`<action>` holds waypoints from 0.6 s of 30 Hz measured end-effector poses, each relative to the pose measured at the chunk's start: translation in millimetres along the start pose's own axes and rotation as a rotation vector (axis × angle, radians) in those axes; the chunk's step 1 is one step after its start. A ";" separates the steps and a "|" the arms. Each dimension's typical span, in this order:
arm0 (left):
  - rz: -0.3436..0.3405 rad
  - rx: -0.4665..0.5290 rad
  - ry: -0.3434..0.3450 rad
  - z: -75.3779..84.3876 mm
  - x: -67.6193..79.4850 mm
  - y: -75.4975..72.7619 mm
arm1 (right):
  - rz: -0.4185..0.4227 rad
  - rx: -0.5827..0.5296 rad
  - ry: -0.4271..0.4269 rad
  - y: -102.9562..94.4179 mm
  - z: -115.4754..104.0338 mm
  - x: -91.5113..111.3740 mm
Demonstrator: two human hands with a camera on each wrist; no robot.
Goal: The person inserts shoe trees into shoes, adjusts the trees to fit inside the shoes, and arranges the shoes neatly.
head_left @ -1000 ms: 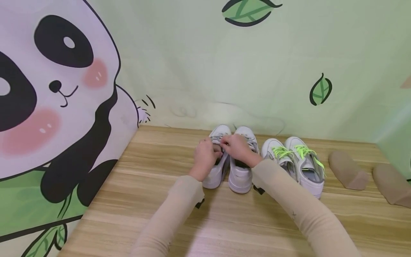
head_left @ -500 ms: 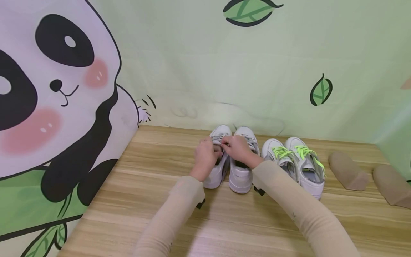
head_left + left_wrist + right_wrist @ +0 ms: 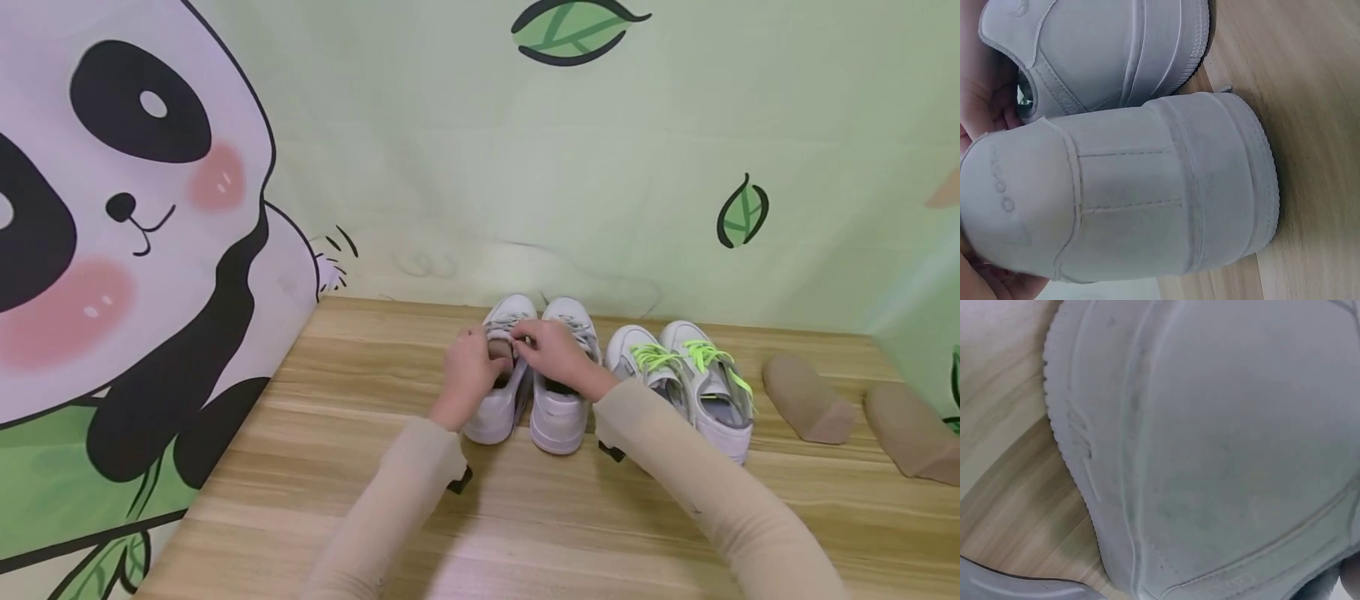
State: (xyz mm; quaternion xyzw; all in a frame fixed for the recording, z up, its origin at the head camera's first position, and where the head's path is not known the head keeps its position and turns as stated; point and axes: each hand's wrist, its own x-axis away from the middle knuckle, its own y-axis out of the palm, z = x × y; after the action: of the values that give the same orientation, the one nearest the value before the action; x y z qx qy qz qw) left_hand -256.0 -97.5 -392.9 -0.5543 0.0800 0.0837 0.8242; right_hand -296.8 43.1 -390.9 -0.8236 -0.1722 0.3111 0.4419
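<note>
My left hand (image 3: 467, 372) is at the left white sneaker (image 3: 491, 419), its fingers curled at the outer side of the opening and thumb bent inward. A brown insert (image 3: 500, 353) shows inside that shoe. My right hand (image 3: 555, 350) reaches across the second white sneaker (image 3: 558, 429), thumb and finger pinching at the left shoe's tongue edge. In the left wrist view, the upright sneaker heel (image 3: 1129, 194) hides most of the fingers. A sneaker's side (image 3: 1247, 425) fills the right wrist view; a fingertip (image 3: 1350, 575) shows at its lower right corner.
Right of these stands a pair of sneakers (image 3: 723, 429) with neon-green laces (image 3: 705, 354). Farther right lie two brown shoe-shaped inserts (image 3: 810, 400). All rest on a wood-grain surface (image 3: 360, 400) against a green panda-printed backdrop (image 3: 450, 167).
My left hand has shifted slightly left, so more of the brown insert shows in the shoe opening. The right hand keeps its pinch at the tongue. The head view has turned slightly.
</note>
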 end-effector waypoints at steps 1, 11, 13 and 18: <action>0.005 0.008 0.008 -0.9 0.3 -0.5 | 0.001 -0.016 0.001 -0.9 0.0 0.9; 0.070 0.084 0.060 -10.6 2.8 -5.2 | 0.008 -0.118 0.050 -16.3 0.1 9.8; 0.072 0.106 0.055 -13.0 3.1 -4.2 | 0.006 -0.122 0.053 -19.6 0.9 11.7; 0.087 0.144 0.038 -17.2 4.0 -2.6 | 0.013 -0.161 0.056 -26.2 3.7 19.9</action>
State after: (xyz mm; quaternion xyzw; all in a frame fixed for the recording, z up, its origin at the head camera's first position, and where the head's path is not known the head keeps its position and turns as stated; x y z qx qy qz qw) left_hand -252.2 -114.2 -397.9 -0.4909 0.1252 0.1028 0.8560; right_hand -284.5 70.9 -377.7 -0.8659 -0.1788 0.2763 0.3768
